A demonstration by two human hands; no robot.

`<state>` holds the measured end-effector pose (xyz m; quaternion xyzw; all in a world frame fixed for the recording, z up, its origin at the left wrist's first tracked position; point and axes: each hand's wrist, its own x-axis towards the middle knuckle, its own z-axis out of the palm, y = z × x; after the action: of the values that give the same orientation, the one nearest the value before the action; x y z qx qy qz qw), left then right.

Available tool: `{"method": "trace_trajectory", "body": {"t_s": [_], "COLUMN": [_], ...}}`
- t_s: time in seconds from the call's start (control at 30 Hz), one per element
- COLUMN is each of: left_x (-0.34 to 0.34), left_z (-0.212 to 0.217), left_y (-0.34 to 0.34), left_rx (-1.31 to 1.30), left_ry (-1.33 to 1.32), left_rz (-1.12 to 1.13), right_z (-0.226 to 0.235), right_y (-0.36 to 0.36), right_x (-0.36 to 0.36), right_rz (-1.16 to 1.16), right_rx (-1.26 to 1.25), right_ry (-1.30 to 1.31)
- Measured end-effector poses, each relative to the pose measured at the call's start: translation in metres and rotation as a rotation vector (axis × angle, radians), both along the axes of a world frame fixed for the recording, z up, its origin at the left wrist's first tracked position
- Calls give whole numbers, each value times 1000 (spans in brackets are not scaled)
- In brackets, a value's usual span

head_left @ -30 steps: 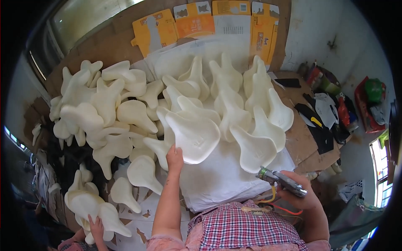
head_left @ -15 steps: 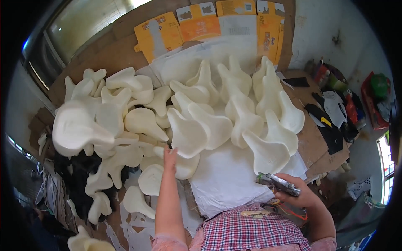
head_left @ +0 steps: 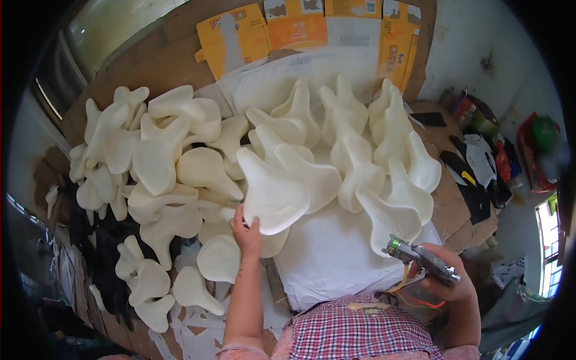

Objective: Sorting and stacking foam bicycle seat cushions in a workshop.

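My left hand (head_left: 247,231) grips the near edge of a cream foam saddle-shaped pad (head_left: 273,192), tilted up off the white sheet (head_left: 330,258). My right hand (head_left: 447,279) is closed around a metal spray gun (head_left: 420,259) with coloured hoses, its nozzle pointing left toward the pads. Rows of similar foam pads (head_left: 372,150) stand on the sheet behind, and a loose heap of them (head_left: 150,156) lies to the left.
Flattened orange cardboard boxes (head_left: 264,30) lean at the back. Tools, black pieces and coloured containers (head_left: 480,156) crowd the right bench edge. White paper scraps (head_left: 198,336) and dark material (head_left: 102,252) lie lower left.
The camera has shifted, so the pile sits differently in view. My left hand still holds the same pad's edge; the right hand with the spray gun stays at lower right.
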<state>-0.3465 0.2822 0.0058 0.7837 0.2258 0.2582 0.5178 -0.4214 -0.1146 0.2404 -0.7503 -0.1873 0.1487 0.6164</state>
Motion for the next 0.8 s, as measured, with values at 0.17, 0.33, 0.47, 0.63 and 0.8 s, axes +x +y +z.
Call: {"method": "trace_trajectory", "body": {"t_s": [0.17, 0.33, 0.47, 0.63, 0.8], "left_x": [-16, 53, 99, 102, 45], "left_z": [42, -27, -69, -62, 38], "left_y": [33, 4, -49, -56, -13], "left_rx": [-766, -802, -227, 78, -728], "left_ry": [-571, -201, 306, 320, -410], "left_rz": [129, -95, -224, -161, -105], "right_z": [-12, -3, 0, -11, -18], "right_y": [-11, -5, -14, -8, 2], "right_x": [1, 2, -2, 8, 40], "right_rz": [-95, -225, -140, -103, -114], "right_rx": [-287, 23, -71, -336, -303], "right_ry": [-1, -96, -143, -33, 82]}}
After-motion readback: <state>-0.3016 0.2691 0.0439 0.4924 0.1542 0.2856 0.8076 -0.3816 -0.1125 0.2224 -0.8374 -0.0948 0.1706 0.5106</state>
